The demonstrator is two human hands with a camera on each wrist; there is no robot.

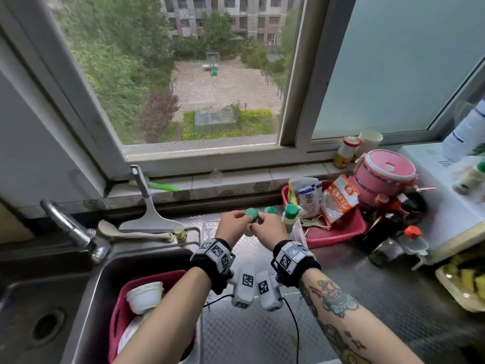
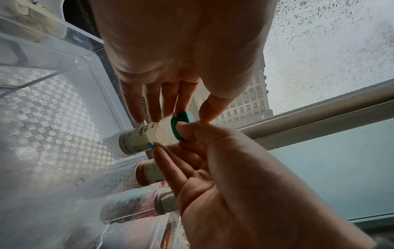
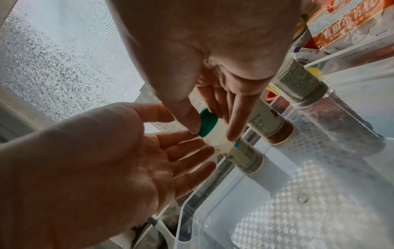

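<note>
A small spice bottle (image 1: 251, 215) with a green cap and a white label is tilted over a clear plastic bin (image 1: 210, 227). Both hands hold it. My left hand (image 1: 245, 219) has its fingers along the bottle's (image 2: 147, 134) neck and its thumb by the cap. My right hand (image 1: 261, 223) pinches it, thumb on the green cap (image 3: 208, 123) and forefinger on the neck. I cannot tell whether the bottle's base touches the bin (image 3: 298, 185). Two more green-capped bottles (image 1: 290, 214) stand in the bin just to the right.
A sink at the left holds a red basin (image 1: 123, 306) with white bowls, beside a faucet (image 1: 70, 229). A red basket (image 1: 341, 229) of packets, a pink lunch box (image 1: 383, 172) and dark sauce bottles (image 1: 380, 227) crowd the right. The window sill runs behind.
</note>
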